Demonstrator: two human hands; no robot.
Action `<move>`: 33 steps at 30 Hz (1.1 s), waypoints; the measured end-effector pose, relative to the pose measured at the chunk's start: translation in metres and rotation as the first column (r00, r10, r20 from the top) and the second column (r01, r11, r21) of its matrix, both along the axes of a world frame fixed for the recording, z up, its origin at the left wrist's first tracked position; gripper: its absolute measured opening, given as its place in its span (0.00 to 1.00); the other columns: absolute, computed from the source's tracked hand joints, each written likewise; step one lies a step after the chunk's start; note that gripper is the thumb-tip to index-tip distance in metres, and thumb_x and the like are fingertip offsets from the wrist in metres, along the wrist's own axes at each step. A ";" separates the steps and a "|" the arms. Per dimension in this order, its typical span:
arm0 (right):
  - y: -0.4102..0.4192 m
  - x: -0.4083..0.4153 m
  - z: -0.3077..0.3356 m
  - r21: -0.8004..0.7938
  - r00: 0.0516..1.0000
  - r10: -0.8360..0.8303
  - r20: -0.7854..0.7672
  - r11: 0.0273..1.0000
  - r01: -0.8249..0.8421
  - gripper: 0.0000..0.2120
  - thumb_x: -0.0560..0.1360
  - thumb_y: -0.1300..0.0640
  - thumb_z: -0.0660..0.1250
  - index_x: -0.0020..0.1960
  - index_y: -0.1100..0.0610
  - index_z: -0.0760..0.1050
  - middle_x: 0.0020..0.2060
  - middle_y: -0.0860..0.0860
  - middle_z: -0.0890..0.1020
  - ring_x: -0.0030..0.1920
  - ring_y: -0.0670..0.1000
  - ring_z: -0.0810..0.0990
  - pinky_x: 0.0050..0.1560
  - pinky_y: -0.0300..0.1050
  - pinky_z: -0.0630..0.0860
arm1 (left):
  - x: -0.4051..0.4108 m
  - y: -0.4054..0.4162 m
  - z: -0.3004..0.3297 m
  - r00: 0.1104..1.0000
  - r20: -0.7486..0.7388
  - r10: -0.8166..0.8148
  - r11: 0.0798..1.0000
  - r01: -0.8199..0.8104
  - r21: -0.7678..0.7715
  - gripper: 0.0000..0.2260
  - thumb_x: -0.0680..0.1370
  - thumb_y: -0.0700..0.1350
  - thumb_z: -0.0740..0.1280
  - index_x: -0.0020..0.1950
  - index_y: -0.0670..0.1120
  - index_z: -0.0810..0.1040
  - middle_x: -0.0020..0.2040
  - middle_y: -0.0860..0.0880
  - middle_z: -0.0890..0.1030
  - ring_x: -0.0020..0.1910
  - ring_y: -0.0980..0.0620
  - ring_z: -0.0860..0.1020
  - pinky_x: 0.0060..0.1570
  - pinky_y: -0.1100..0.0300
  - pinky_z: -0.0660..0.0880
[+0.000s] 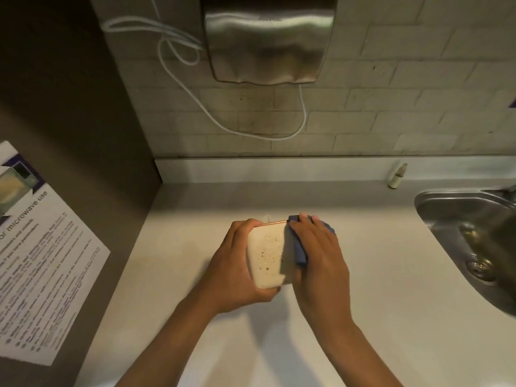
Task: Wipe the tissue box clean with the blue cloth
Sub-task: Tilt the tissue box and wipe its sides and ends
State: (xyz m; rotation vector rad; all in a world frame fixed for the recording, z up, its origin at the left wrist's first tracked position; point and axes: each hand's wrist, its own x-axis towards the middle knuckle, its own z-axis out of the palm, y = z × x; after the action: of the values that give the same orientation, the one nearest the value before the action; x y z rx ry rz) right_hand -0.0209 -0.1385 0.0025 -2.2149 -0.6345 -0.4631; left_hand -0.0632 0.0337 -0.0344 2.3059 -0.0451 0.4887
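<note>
A white tissue box (268,254) stands on the pale counter (391,289), its near face speckled with brown spots. My left hand (231,272) grips its left side, fingers curled over the top edge and thumb under the near bottom corner. My right hand (318,255) presses the folded blue cloth (300,248) flat against the box's right side, fingers stretched toward the far top corner. Most of the cloth is hidden under that hand.
A steel sink (458,216) lies at the right. A small spray bottle (398,175) stands by the back wall. A metal hand dryer (268,37) with a white cord hangs above. A printed notice (42,255) is stuck on the dark panel at left.
</note>
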 end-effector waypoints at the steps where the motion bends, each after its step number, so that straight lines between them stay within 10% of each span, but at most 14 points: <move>1: 0.008 -0.002 0.001 -0.007 0.999 0.029 0.017 1.000 -0.029 0.22 0.72 0.69 0.71 0.65 0.60 0.76 0.66 0.54 0.76 0.70 0.55 0.70 0.69 0.52 0.68 | 0.000 0.000 0.000 1.000 0.007 0.002 1.000 -0.002 -0.006 0.50 0.59 0.60 0.84 0.72 0.66 0.57 0.68 0.65 0.65 0.65 0.58 0.73 0.58 0.59 0.78; 20: 0.005 -0.026 -0.023 -0.083 0.967 0.163 0.196 0.985 -0.149 0.22 0.69 0.69 0.59 0.60 0.62 0.79 0.62 0.54 0.78 0.68 0.53 0.71 0.69 0.52 0.66 | -0.003 0.004 0.001 0.998 -0.059 -0.017 1.000 0.018 0.012 0.50 0.60 0.60 0.84 0.73 0.65 0.56 0.70 0.63 0.66 0.67 0.59 0.72 0.62 0.57 0.77; 28: 0.007 -0.007 -0.002 0.111 0.999 -0.001 -0.037 0.994 0.005 0.25 0.68 0.73 0.71 0.64 0.61 0.77 0.64 0.53 0.76 0.68 0.47 0.68 0.68 0.46 0.67 | -0.005 -0.003 0.000 0.999 -0.031 0.015 0.999 -0.014 0.029 0.51 0.59 0.61 0.84 0.74 0.59 0.58 0.69 0.64 0.63 0.66 0.59 0.71 0.59 0.59 0.77; 33: 0.037 -0.037 -0.015 -0.013 0.982 0.134 0.135 0.991 -0.134 0.13 0.74 0.66 0.69 0.58 0.66 0.80 0.59 0.59 0.80 0.61 0.60 0.78 0.70 0.45 0.63 | -0.004 0.006 0.002 0.994 -0.051 -0.099 0.995 0.099 -0.007 0.38 0.67 0.62 0.75 0.72 0.57 0.62 0.71 0.55 0.70 0.69 0.55 0.74 0.70 0.55 0.72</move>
State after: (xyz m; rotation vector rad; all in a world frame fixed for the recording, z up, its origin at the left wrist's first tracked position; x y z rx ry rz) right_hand -0.0578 -0.1012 -0.0128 -2.1410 -0.8518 -0.5461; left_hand -0.0671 0.0398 -0.0326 2.2984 -0.1326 0.3787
